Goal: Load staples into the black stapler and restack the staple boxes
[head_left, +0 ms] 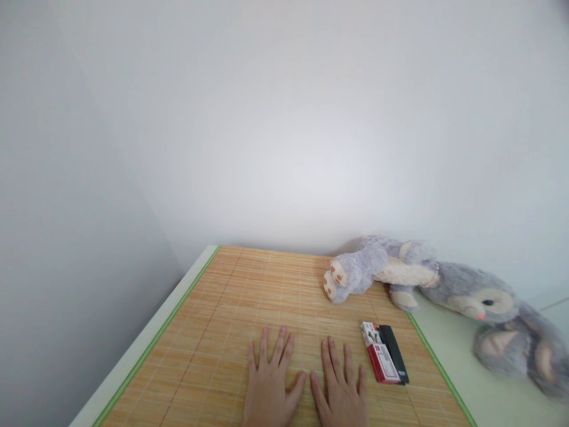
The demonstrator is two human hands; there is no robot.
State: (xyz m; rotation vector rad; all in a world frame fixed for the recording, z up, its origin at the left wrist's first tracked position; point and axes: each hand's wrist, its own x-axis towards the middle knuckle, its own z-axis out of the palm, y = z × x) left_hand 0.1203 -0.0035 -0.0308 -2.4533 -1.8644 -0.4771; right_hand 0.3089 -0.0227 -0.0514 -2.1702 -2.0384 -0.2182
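Note:
My left hand (272, 382) lies flat, palm down, on a bamboo mat (240, 296), fingers spread and thumb out to the right. Beside it, my right hand (340, 385) rests the same way, holding nothing. The two thumbs point towards each other with a small gap between them. Just right of my right hand lie a red and white box (383, 363), a smaller white and red box (370, 333) behind it, and a long black object (393, 353) that looks like a stapler. Neither hand touches them.
A grey plush rabbit (409, 270) lies on its side at the back right, feet on the mat and head beyond its green edge. The pale table top (466, 362) shows at the right. A white wall (284, 130) stands behind, with another at the left.

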